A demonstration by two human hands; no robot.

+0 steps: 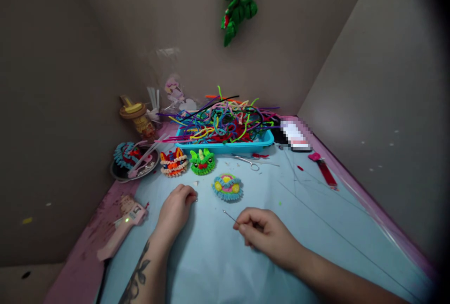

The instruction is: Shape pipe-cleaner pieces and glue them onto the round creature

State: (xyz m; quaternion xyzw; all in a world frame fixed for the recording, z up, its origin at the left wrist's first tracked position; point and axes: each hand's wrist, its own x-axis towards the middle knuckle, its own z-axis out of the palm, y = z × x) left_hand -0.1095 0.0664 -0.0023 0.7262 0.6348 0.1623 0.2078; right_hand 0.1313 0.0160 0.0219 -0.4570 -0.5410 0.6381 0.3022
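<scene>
A craft corner: pipe cleaners (229, 119) in a blue tray (225, 146), pink glue gun (121, 234), small scissors (254, 166).

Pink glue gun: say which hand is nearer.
Left. The left hand is to the right of the pink glue gun; the right hand, holding a thin tool, is farther right.

Left hand (176, 208): fingertips curled under; anything pinched there too small to identify. Right hand (262, 231): rear end of thin metal tool (230, 217) concealed within fingers. Phone (297, 136), beyond right fingers: screen pixelated, illegible. Green hanging decoration (242, 6), high above both hands' fingers: cut by top edge.
</scene>
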